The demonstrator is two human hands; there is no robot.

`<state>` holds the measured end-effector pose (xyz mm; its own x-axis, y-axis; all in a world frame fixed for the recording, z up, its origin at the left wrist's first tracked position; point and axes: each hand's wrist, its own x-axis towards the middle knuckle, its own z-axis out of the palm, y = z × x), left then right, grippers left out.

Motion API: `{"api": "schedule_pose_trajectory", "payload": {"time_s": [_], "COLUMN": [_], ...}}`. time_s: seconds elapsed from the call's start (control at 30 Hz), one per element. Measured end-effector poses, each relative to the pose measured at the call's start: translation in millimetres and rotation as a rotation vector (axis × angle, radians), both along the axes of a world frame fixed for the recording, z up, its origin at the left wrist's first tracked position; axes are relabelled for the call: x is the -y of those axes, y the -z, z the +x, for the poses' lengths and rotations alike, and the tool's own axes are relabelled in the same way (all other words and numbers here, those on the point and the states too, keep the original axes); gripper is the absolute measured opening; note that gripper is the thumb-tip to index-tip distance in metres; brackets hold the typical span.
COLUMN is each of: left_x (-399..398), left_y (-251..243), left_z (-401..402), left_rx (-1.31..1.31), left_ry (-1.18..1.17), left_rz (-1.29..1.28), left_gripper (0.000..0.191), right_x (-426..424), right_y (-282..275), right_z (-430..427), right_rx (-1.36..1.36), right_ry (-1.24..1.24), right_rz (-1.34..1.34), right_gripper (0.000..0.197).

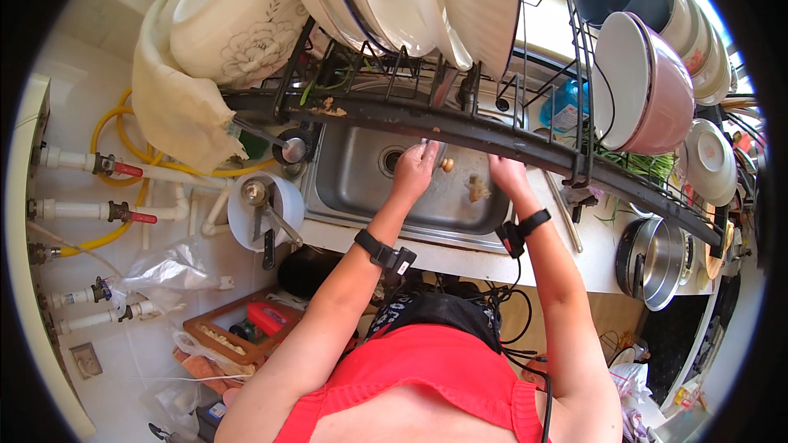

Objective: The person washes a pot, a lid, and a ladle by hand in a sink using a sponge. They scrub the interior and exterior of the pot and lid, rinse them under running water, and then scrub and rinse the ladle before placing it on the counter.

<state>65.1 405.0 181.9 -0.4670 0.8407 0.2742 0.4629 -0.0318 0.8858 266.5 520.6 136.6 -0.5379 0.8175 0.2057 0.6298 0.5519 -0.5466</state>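
Note:
My left hand (pixel 414 167) is over the stainless steel sink (pixel 369 200). It grips what looks like a small lid, seen nearly edge-on, with a round wooden knob (pixel 447 165) sticking out to the right. My right hand (pixel 510 175) is at the sink's right side, its fingertips hidden behind the bar of the black wire dish rack (pixel 418 112). Whether it holds anything does not show. On the basin's floor between my hands lies a crumpled brownish scrap (pixel 478 188). The drain (pixel 390 161) is just left of my left hand.
White plates (pixel 394 0) and pink bowls (pixel 662 86) fill the rack overhead. Left of the sink hangs a white container (pixel 246 212) with a ladle and other utensils. Chopsticks (pixel 563 209) and steel pots (pixel 655 261) are on the right counter. A blue bottle (pixel 565 107) stands behind.

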Motion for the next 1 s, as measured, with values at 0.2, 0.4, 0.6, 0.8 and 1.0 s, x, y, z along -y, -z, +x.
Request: {"api": "schedule_pose_trajectory", "payload": {"time_s": [0.2,0.4,0.6,0.8,1.0], "left_x": [39,72,83,93,101], "left_y": [-8,8,28,4,-5], "left_z": [-36,-67,-75,-72,-63], "left_rx": [0.447,0.941,1.323,1.558,1.576], "left_ry": [-0.102,-0.371,-0.306,-0.387,-0.216], "left_rz": [-0.148,-0.073,0.044,-0.048,-0.183], "left_gripper": [0.043,0.057,0.052,0.039,0.047], "right_x": [-41,-67,-87,34,71], "right_y": [-33,-43,-32,-84,-99], "right_z": [-20,-23,-15,-107,-112], "right_rx": [-0.035,-0.403,-0.898,-0.063,0.101], "right_ry": [-0.122,-0.025,-0.098,-0.222,-0.181], "right_rz": [0.233,-0.776,-1.016,-0.788,-0.385], "right_gripper": [0.018,0.026,0.011,0.056,0.038]}}
